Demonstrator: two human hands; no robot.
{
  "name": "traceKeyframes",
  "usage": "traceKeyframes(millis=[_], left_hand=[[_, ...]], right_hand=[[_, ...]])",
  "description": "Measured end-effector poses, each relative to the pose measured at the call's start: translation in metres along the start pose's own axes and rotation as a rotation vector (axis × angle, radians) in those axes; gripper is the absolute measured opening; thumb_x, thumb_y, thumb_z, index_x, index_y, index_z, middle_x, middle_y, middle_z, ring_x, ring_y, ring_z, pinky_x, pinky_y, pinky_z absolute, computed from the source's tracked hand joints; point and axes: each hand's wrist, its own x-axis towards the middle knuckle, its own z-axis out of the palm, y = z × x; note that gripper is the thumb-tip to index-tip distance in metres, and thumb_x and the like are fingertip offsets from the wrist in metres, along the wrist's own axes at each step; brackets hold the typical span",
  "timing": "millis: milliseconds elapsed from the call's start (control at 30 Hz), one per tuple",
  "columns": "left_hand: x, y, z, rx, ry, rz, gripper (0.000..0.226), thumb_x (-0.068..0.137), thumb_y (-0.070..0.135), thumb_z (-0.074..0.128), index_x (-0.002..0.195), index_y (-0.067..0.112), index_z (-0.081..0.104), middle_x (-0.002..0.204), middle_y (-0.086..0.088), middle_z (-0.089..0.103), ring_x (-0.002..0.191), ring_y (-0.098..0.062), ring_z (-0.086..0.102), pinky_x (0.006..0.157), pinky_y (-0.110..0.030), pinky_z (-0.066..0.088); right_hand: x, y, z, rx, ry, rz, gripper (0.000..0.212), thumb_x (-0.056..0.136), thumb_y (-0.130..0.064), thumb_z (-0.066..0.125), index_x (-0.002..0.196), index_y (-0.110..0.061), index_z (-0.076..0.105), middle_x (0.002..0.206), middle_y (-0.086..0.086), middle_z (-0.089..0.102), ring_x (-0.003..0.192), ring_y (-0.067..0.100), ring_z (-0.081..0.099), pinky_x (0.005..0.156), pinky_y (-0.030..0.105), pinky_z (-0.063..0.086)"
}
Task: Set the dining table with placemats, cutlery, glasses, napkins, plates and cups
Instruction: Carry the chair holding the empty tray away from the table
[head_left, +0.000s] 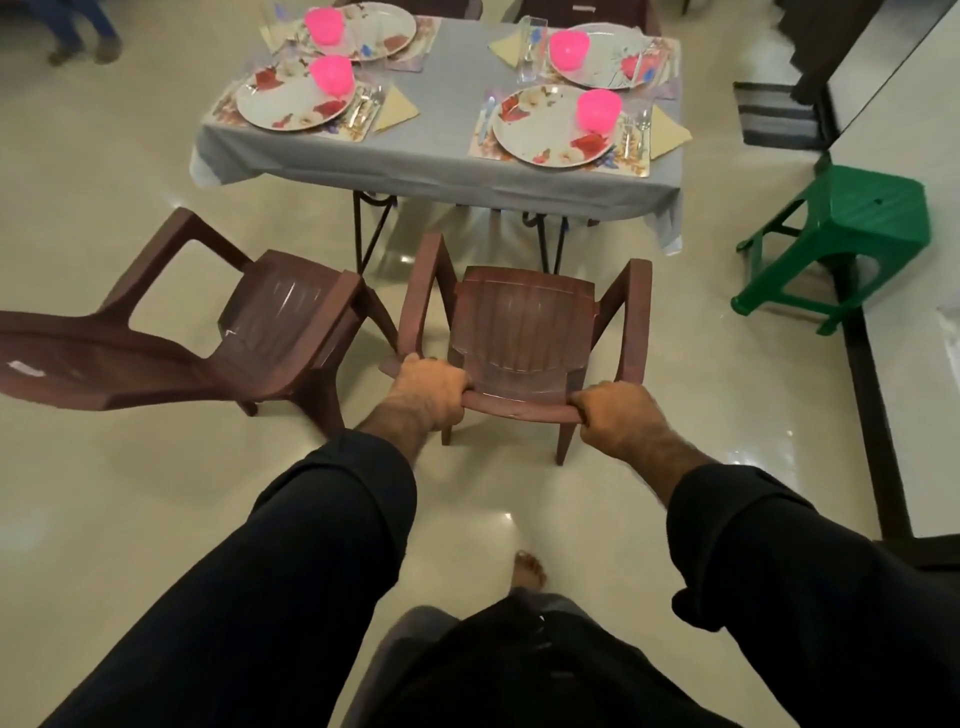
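The shiny cream tiled floor fills most of the view. On it stands the dining table with a grey cloth, at the far side. Just in front of the table are two brown plastic armchairs. The brown plastic chair in the middle faces the table. The second brown plastic chair is to its left and sits turned at an angle. A green plastic stool stands on the right, near a long white counter.

The table holds four places. Each has a flowery placemat with a round white plate with red flowers on it. A bright pink plastic cup sits on each plate. Folded pale yellow napkins lie beside the mats. Shiny cutlery lies next to the plates. A tall clear glass stands near the far right plate.

The left hand grips the top bar of the middle chair's back, fingers curled round it. The right hand grips the same bar at the other end. Both arms wear dark sleeves. One bare foot shows below.
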Motion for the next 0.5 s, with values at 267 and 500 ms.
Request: traceKeyframes(millis=[267,500], left_hand=[[0.048,-0.015,-0.024,0.015,-0.004,0.151,0.016,0.093,0.039,0.063,0.108,0.037,0.069,0.098,0.007,0.068,0.097,-0.021,0.065,0.098,-0.049,0.053],[0.049,-0.032,-0.025,0.018,-0.04,0.269,0.018,0.09,0.037,0.057,0.102,0.033,0.068,0.096,0.004,0.069,0.09,-0.021,0.066,0.094,-0.047,0.059]], right_hand=[[0.042,0.01,-0.006,0.062,0.01,0.175,0.027,0.098,-0.032,0.059,0.121,-0.041,0.07,0.1,-0.013,0.073,0.091,0.017,0.069,0.089,0.041,0.061],[0.035,-0.001,-0.005,0.032,0.037,0.211,0.033,0.084,-0.02,0.062,0.109,-0.038,0.073,0.101,-0.015,0.074,0.089,0.017,0.069,0.082,0.035,0.06]])
